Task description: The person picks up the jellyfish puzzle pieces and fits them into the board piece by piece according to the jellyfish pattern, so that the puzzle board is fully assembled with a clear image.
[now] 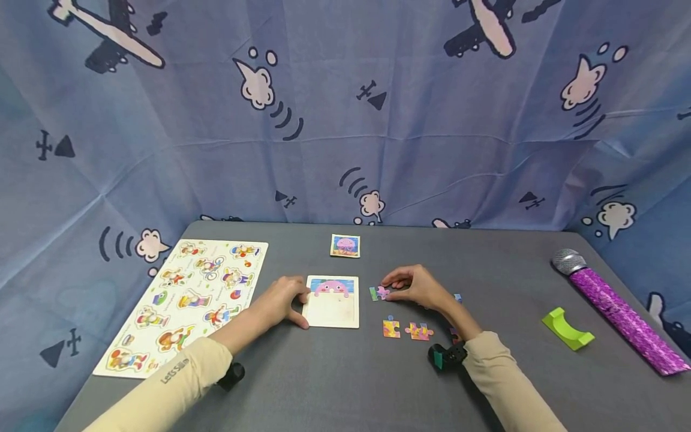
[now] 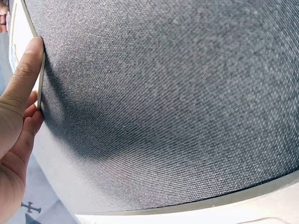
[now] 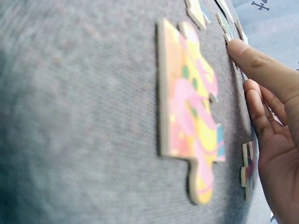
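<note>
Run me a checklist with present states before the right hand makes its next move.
1. Left hand at the puzzle board's left edge: ok, touching it.
2. Room in the puzzle board: ok, its lower part shows bare.
3. Pink-and-green puzzle part in the puzzle board: not ok, it is beside it, to the right.
4. Right hand firmly gripping that part: cannot tell; fingertips are at it.
5. Picture card in sight: ok, uncovered beyond the puzzle board.
6. Microphone out of the way: ok, far right.

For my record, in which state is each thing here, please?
left hand: touching tray
right hand: at pink piece, grip unclear
tray: lower part bare
pink piece: outside tray
yellow pieces: outside tray
card: picture up
board: flat, pictures up
microphone: lying down
</note>
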Available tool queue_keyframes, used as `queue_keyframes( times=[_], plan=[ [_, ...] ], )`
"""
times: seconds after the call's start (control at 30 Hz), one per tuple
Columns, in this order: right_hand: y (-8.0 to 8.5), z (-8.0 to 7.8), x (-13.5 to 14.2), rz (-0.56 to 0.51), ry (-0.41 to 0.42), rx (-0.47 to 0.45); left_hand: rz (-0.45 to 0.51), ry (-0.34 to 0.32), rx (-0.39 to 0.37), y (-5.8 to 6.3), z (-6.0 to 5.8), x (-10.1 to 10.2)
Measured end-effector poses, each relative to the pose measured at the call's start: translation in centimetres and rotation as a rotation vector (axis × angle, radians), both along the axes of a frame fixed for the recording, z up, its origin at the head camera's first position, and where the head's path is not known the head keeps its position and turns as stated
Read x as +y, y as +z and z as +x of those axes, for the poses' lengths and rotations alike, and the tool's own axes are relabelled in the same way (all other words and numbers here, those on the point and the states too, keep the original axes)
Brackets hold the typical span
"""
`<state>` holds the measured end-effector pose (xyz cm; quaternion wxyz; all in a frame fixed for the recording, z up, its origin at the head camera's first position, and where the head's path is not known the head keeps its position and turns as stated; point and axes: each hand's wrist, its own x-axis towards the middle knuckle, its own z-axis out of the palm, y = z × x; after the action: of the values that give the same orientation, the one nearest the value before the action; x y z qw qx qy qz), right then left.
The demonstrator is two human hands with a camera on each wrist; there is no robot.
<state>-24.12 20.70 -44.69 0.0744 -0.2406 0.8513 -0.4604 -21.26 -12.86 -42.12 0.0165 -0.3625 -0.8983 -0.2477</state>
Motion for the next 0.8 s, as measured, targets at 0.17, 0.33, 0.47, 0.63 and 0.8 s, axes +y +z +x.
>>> queue_keyframes(
  times=[0.17, 0.33, 0.47, 0.63, 0.8],
  plan=[
    [0.0, 0.2, 0.1, -0.085, -0.021, -0.034, -0.002, 0.008, -0.002, 0.0, 0.1, 0.0],
    [0.3, 0.8, 0.2, -0.138, -0.058, -0.084, -0.007, 0.015, 0.001, -0.1, 0.1, 0.0],
    [0.3, 1.1, 0.0, -0.169, -0.107, -0.12, -0.006, 0.019, 0.01, -0.2, 0.1, 0.0],
    [0.3, 1.3, -0.3, -0.237, -0.123, -0.134, 0.011, 0.021, 0.012, -0.3, 0.1, 0.0],
    [0.4, 1.4, -0.9, -0.255, -0.125, -0.122, 0.014, 0.019, 0.015, -0.2, 0.2, 0.0]
  ],
)
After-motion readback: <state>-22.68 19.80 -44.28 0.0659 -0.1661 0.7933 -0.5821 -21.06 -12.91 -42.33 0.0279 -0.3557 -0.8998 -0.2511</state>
